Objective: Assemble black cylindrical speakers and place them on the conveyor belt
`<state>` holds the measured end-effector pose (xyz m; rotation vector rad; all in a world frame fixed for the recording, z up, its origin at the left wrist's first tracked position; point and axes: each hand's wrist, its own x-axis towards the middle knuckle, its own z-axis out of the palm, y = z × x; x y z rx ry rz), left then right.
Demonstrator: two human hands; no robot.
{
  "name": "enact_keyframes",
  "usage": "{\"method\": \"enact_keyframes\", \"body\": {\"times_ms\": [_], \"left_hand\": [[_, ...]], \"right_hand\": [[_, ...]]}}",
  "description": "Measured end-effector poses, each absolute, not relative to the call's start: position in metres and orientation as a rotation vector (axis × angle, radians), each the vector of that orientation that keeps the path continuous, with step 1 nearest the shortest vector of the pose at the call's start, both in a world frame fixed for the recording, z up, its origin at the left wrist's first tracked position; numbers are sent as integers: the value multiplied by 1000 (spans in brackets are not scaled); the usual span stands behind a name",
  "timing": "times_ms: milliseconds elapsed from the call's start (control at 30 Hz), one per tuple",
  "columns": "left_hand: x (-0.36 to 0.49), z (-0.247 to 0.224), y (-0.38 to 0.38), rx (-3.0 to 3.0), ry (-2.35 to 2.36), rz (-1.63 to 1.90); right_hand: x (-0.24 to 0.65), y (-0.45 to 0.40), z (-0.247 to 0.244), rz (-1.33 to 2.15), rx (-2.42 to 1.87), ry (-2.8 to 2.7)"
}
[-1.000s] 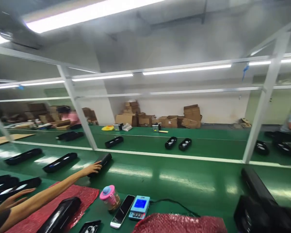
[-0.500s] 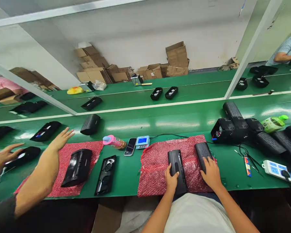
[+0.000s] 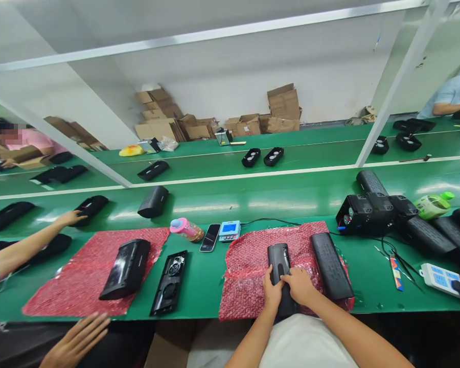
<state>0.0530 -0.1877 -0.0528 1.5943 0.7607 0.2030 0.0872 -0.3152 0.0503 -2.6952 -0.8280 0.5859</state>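
A black, rounded speaker housing lies lengthwise in front of me, its near end close to my body. My left hand is closed round its left side, thumb on top. From the right, my right hand grips the same housing, its fingers meeting the left hand near the middle. To the right rests a second black housing with a textured face, touched by neither hand. Both pieces are on red bubble wrap spread over the green bench.
Left of the wrap are a blue-screened meter, a phone, a pink-capped bottle and a black panel with speaker drivers. A co-worker's hand touches a housing further left. Stacked housings and a power strip stand right.
My right hand has left the textured housing and moved left onto the middle one. My left hand stays on it. The co-worker's arm now reaches a farther housing. The view has tilted up slightly.
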Motion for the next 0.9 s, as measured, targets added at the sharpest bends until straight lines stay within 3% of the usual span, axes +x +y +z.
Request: {"method": "enact_keyframes", "body": {"times_ms": [900], "left_hand": [[55, -37, -175, 1575, 716, 190]], "right_hand": [[97, -294, 52, 554, -2777, -825]]}}
